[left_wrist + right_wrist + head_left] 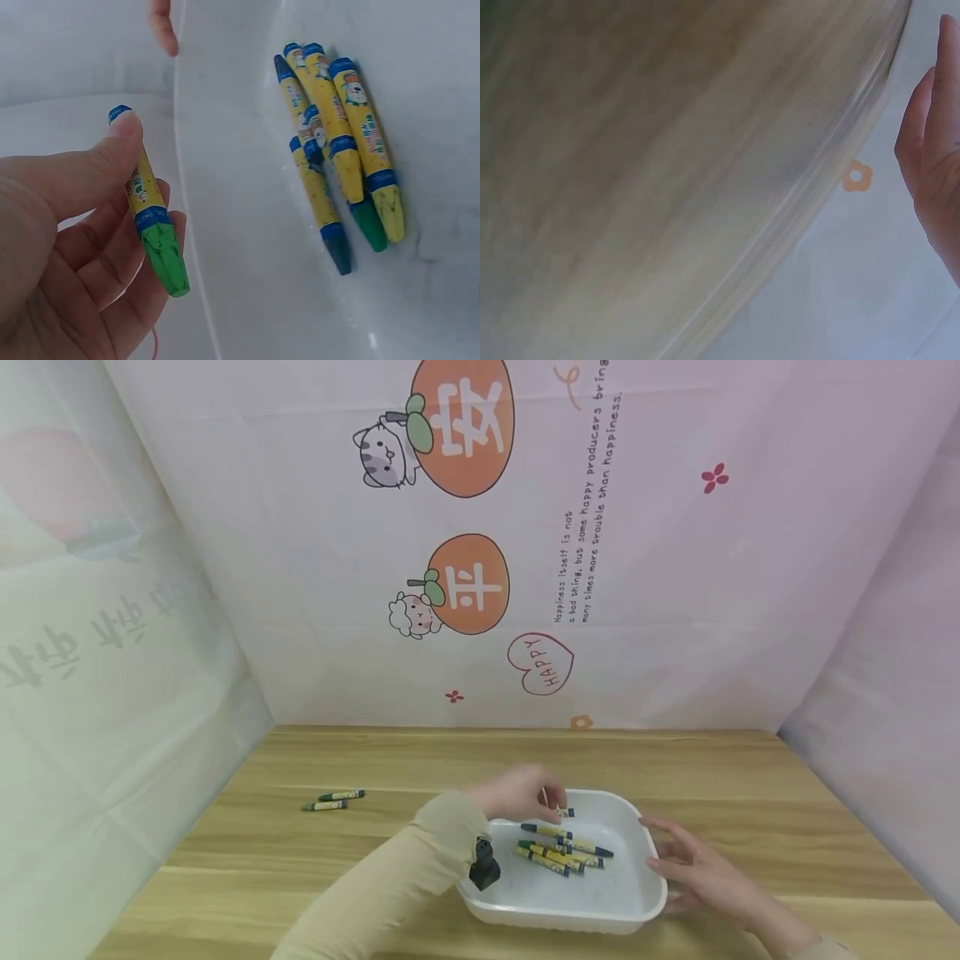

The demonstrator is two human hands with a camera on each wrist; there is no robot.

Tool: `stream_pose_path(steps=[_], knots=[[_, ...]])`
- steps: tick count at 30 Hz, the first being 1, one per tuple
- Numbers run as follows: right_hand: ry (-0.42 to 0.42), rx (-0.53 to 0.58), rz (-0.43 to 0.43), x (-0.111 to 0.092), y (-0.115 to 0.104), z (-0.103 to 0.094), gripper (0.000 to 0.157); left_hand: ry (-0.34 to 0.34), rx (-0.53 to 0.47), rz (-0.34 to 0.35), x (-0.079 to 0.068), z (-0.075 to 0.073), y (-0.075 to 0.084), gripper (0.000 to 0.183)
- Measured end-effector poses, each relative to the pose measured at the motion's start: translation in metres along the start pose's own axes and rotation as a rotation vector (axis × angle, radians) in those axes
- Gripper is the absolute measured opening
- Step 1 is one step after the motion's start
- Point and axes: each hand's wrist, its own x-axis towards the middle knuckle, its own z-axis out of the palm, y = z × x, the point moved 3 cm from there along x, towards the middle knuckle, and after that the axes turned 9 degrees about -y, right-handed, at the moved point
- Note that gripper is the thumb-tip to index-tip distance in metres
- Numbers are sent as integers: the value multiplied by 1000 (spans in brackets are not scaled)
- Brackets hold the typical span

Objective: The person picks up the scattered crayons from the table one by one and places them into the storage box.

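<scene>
I see wood table (pixel 750 793) | white tray (pixel 570 906) sits near-centre, on it directly | 2 crayons (pixel 334 800) lie far-left, well apart frm tray

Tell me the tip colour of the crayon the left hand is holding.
Green: the crayon has a green tip below its yellow wrapper, clearest in the left wrist view.
</scene>
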Motion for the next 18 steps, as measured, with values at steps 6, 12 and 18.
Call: stream_pose_path(steps=[6, 12, 18], knots=[[4, 0, 5, 0, 1, 0, 49, -21, 64, -22, 9, 12, -5, 7], [9, -6, 10, 0, 1, 0, 49, -37, 104, -51, 17, 23, -16, 8], [10, -11, 12, 0, 1, 1, 48, -57, 89, -87, 17, 30, -21, 11]])
